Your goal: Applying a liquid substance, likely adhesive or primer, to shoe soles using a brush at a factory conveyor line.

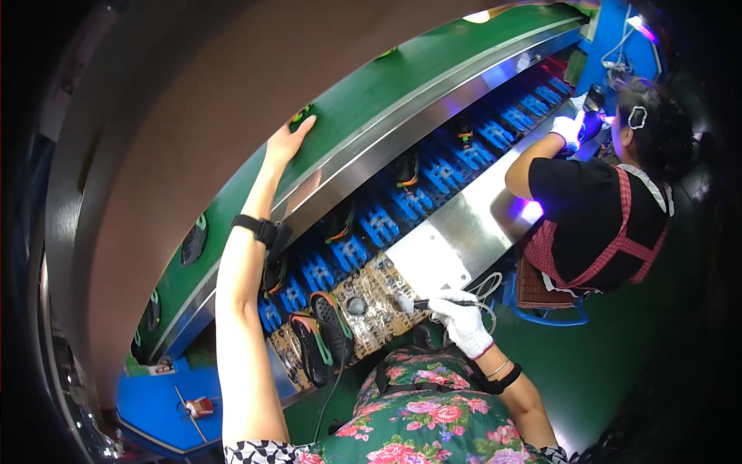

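Observation:
My bare left hand (287, 141) reaches far over a green conveyor belt (363, 104). Its thumb stands out beside a dark shoe with yellow-green trim (301, 116), which it appears to grip; the other fingers are mostly hidden. A white glove covers my right hand (462, 319), closed round the black handle of a brush (421, 305). The pale brush tip is over a worktop wrapped in stained tape (375, 298). Two dark shoes with orange and green edging (323, 340) lie at the worktop's left end, with a small round dark pot (355, 306) just right of them.
A lower line of blue shoe holders (379, 226) runs alongside the belt and carries several dark shoes. To the right, a seated co-worker (595, 201) handles a shoe under violet light. A metal plate (433, 251) continues the worktop; a brown panel covers the upper left.

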Tool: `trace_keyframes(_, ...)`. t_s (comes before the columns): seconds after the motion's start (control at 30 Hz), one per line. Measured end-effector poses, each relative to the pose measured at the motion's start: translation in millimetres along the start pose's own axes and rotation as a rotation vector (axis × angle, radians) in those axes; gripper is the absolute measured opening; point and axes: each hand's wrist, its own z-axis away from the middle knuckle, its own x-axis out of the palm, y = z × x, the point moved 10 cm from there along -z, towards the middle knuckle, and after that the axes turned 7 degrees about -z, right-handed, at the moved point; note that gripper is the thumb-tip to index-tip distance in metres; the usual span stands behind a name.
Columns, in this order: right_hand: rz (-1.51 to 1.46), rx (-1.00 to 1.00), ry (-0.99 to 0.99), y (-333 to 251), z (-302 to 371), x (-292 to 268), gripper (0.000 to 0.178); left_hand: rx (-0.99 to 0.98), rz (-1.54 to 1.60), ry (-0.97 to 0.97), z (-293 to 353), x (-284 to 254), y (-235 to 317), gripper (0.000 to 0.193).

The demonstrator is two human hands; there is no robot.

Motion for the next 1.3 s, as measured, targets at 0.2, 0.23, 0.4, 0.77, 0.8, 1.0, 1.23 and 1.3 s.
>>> trace_keyframes(0.2,0.038,-0.019,0.006,-16,-13,3,0.01,-0.264,0.253,-0.038,45,-25,-4,0.038)
trace_keyframes(0.23,0.045,-0.007,-0.004,-17,-18,4,0.01,-0.252,0.343,0.016,64,-34,-18,0.038)
trace_keyframes(0.4,0.053,-0.014,-0.045,-25,-26,9,0.013,-0.307,0.466,0.277,197,-95,-8,0.02)
trace_keyframes(0.77,0.353,-0.247,-0.205,-71,-11,87,0.02,-0.535,0.933,0.407,328,-70,6,0.075)
trace_keyframes(0.8,0.213,-0.171,-0.199,-71,-9,98,0.021,-0.598,1.092,0.316,323,-52,6,0.067)
trace_keyframes(1.0,0.593,-0.515,-0.268,-90,31,164,0.021,-0.704,1.549,-0.079,353,17,0,0.056)
trace_keyframes(1.23,1.081,-0.731,-0.496,-74,58,199,0.032,-0.503,1.723,-0.229,378,27,90,0.08)
trace_keyframes(1.3,1.171,-1.011,-0.563,-81,73,220,0.03,-0.613,1.726,-0.274,398,43,95,0.083)
